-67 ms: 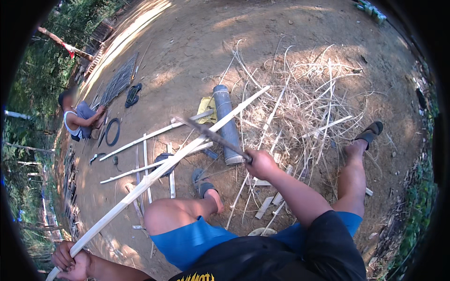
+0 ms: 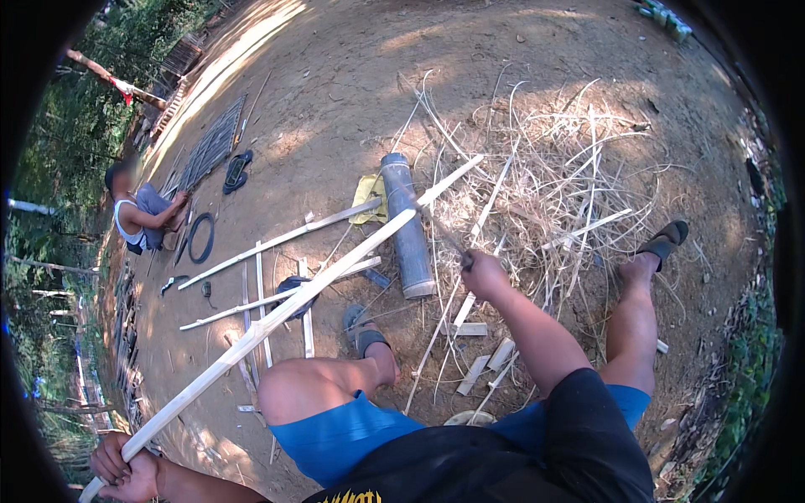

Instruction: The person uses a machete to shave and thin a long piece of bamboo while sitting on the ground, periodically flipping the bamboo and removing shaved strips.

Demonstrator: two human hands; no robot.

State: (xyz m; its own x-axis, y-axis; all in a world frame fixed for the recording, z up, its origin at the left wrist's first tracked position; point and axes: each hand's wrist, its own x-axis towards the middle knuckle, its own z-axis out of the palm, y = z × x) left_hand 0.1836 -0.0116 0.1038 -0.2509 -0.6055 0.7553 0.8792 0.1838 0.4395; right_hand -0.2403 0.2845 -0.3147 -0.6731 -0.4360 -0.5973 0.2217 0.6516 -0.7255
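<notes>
My left hand is closed round the near end of a long pale wooden strip, low at the left. The strip slants up to the right, its far end passing over a grey cylinder on the ground. In my right hand is the handle of a long-bladed knife. Motion smears its blade, which points up and left towards the strip near the cylinder; whether it touches the strip I cannot tell. A yellow piece of sheet lies beside the cylinder.
Thin curled shavings form a heap right of the cylinder. Several pale strips lie left of it, near a dark bag. Short offcuts lie between my sandalled feet. A person sits at far left by a black coil.
My right hand has moved slightly right and up with the knife; its blade has swung right along the strip, towards the far end. My left hand and the strip hardly differ.
</notes>
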